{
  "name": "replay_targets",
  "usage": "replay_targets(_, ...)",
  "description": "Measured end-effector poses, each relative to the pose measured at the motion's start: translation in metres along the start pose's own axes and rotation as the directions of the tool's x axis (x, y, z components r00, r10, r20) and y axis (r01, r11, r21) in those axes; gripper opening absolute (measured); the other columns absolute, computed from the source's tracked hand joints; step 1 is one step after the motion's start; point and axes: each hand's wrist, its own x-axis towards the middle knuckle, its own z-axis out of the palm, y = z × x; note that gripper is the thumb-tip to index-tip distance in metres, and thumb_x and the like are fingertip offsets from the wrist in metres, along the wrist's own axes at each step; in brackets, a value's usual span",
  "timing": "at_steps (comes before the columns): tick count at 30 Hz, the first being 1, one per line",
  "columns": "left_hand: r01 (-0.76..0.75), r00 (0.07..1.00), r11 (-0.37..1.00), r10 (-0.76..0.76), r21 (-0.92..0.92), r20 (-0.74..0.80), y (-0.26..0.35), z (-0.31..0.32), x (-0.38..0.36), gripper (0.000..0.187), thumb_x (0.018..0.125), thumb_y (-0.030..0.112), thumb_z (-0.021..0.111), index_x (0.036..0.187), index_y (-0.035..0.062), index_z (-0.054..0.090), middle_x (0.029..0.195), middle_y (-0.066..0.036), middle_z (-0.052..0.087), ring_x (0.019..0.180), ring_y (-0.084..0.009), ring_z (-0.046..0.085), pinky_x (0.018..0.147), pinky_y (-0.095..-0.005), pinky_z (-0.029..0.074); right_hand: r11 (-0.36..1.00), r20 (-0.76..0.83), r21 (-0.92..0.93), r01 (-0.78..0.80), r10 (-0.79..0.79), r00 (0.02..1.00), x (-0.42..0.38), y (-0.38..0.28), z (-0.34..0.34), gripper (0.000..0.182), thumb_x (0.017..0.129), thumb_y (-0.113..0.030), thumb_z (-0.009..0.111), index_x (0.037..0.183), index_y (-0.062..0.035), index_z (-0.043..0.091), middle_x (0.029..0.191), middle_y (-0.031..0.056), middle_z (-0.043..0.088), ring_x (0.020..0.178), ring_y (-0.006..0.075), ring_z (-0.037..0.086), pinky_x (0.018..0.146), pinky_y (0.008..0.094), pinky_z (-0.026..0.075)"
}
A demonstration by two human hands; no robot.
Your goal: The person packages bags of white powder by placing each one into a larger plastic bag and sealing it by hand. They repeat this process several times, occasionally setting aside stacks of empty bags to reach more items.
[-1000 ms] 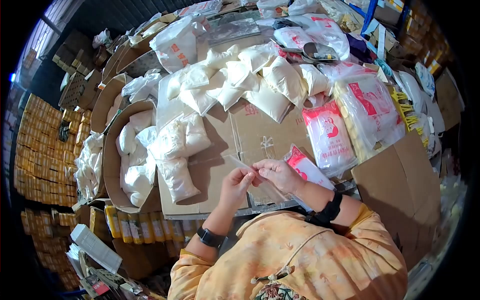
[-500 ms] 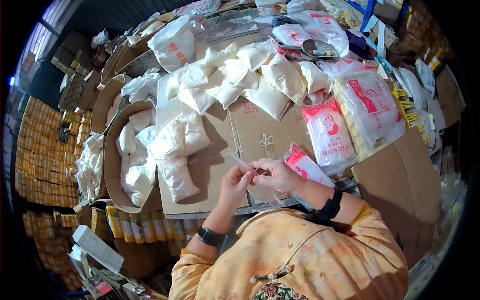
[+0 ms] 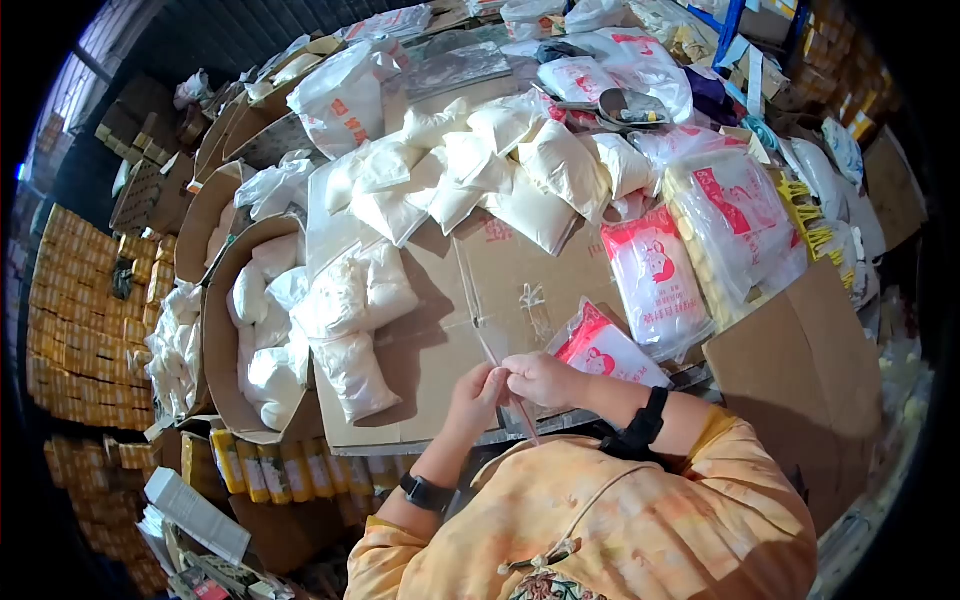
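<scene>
A thin, clear plastic bag (image 3: 523,418) is pinched between my two hands, seen almost edge-on. My left hand (image 3: 474,398) grips it with thumb and fingers together. Touching it, my right hand (image 3: 546,381) is closed on the same bag from the other side. Both hands are above the near edge of a cardboard sheet (image 3: 450,300). Just right of them lies a red-and-white pack of plastic bags (image 3: 605,352). Filled bags of pale powder (image 3: 352,375) are stacked to the left, and several more powder bags (image 3: 560,165) are heaped beyond the hands.
A cardboard box (image 3: 218,345) on the left holds white bags. A larger red-printed pack (image 3: 655,270) and a bulky clear-wrapped stack (image 3: 735,215) stand right. A metal scoop (image 3: 632,108) lies at the back. A cardboard flap (image 3: 800,375) rises at right; yellow-wrapped bundles (image 3: 285,470) line the near left.
Both hands have moved slightly down toward my body and closed more tightly together. The plastic bag has turned more upright, now showing as a narrow strip.
</scene>
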Motion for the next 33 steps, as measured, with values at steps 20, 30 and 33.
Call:
replay_targets(20, 0.103, 0.930, 0.683, 0.192, 0.723, -0.313, -0.018, -0.144, 0.000, 0.014, 0.073, 0.000, 0.054, 0.084, 0.0057, 0.048, 0.063, -0.014, 0.053, 0.058, -0.0342, 0.053, 0.054, -0.0412, 0.042, 0.921, -0.705, 0.389, -0.023, 0.313, 0.637, 0.138, 0.133, -0.153, 0.013, 0.083, -0.019, 0.056, 0.084, -0.0066, 0.055, 0.068, 0.0023, 0.054, 0.053, 0.0123, 0.052, 0.047, 0.0248, 0.044)
replay_targets(30, 0.557, 0.776, 0.712, -0.264, 0.428, -0.573, -0.063, -0.200, -0.097, 0.014, 0.076, 0.009, 0.055, 0.088, 0.0030, 0.053, 0.071, -0.014, 0.057, 0.064, -0.0252, 0.056, 0.060, -0.0335, 0.045, 0.248, -0.519, 0.854, 0.458, 0.479, 0.708, 0.160, 0.210, -0.317, 0.009, 0.075, -0.009, 0.056, 0.076, -0.0054, 0.047, 0.066, 0.0041, 0.050, 0.059, 0.0163, 0.050, 0.058, 0.0278, 0.047)
replay_targets(33, 0.500, 0.802, 0.793, -0.273, 0.349, -0.531, -0.059, -0.198, -0.097, 0.015, 0.077, 0.010, 0.055, 0.090, 0.0032, 0.052, 0.074, -0.012, 0.057, 0.069, -0.0253, 0.057, 0.064, -0.0345, 0.046, 0.723, -0.568, 0.661, 0.202, 0.307, 0.764, 0.170, 0.269, -0.397, 0.007, 0.081, -0.010, 0.051, 0.082, -0.0046, 0.047, 0.072, 0.0058, 0.050, 0.065, 0.0168, 0.050, 0.062, 0.0267, 0.046)
